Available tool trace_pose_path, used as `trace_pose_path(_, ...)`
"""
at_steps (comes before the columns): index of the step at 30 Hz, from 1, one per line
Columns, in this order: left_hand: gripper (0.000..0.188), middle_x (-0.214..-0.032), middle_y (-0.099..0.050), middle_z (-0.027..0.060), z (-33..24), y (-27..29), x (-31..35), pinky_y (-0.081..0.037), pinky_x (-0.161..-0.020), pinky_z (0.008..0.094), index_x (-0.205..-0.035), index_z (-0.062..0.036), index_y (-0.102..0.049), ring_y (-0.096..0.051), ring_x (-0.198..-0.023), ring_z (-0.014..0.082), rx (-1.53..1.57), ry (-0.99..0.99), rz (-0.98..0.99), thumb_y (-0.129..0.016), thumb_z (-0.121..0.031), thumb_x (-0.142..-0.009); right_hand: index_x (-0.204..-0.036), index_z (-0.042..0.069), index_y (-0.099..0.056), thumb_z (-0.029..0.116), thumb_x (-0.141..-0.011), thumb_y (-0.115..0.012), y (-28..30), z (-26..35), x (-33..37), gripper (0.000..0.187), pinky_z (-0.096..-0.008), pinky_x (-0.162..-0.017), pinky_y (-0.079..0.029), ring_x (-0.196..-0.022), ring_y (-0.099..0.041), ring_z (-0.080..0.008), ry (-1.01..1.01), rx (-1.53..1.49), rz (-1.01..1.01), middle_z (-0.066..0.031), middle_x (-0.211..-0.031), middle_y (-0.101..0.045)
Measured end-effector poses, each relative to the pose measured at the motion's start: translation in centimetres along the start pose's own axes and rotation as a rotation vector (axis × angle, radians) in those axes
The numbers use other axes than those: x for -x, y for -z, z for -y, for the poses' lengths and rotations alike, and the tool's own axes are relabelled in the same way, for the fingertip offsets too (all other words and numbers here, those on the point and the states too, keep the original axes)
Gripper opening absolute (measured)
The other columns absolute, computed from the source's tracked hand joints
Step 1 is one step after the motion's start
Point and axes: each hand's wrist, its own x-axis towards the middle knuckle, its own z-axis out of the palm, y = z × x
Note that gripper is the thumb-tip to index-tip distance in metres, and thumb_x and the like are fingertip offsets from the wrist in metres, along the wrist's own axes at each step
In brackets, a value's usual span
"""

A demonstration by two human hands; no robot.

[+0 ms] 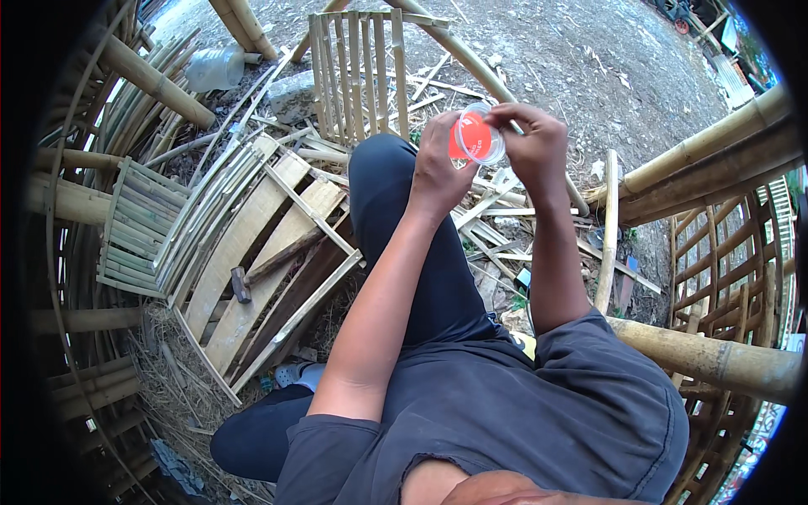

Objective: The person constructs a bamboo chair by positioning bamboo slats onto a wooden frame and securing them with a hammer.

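The left hand [438,156] curls its fingers around a clear plastic cup [476,141] with a red panel, beside a dark-trousered knee [383,168]. Near its rim, the right hand's [532,139] fingers pinch a small white object [516,127].

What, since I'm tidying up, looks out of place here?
Bamboo strips lie strewn at odd angles beside the knee, looking untidy. A hammer lies loose on the planks. The clear cup in the left hand shows no obvious damage.

Dressed in a dark grey T-shirt [522,412] with short sleeves [328,442], navy trousers [442,295] and a pale perforated shoe [290,374].
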Motion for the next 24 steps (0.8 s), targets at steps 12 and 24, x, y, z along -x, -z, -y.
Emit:
trace_pose_path(12,0.063,-0.127,-0.058,0.0194,0.1,0.1,0.1,-0.049,-0.105,0.0456,-0.132,-0.0021,-0.052,-0.057,-0.123,0.0395,0.027,0.009,-0.007,-0.081,-0.004,-0.077,-0.094,0.004,-0.08,0.016,-0.086,-0.079,-0.5,-1.0,0.0,0.015,-0.0372,-0.068,-0.056,-0.072,-0.074,-0.0263,-0.119,0.139,0.071,-0.0154,-0.079,-0.076)
trace_pose_path(24,0.063,-0.127,-0.058,0.0198,0.4,0.2,0.0,-0.049,-0.105,0.0462,-0.132,-0.002,-0.051,-0.057,-0.122,0.0401,0.016,0.003,0.012,-0.079,-0.003,-0.076,-0.099,0.002,-0.08,0.021,-0.087,-0.08,-0.1,-1.0,-0.5,0.023,-0.032,-0.058,-0.051,-0.058,-0.066,-0.0169,-0.226,0.186,0.157,-0.0126,-0.068,-0.072)
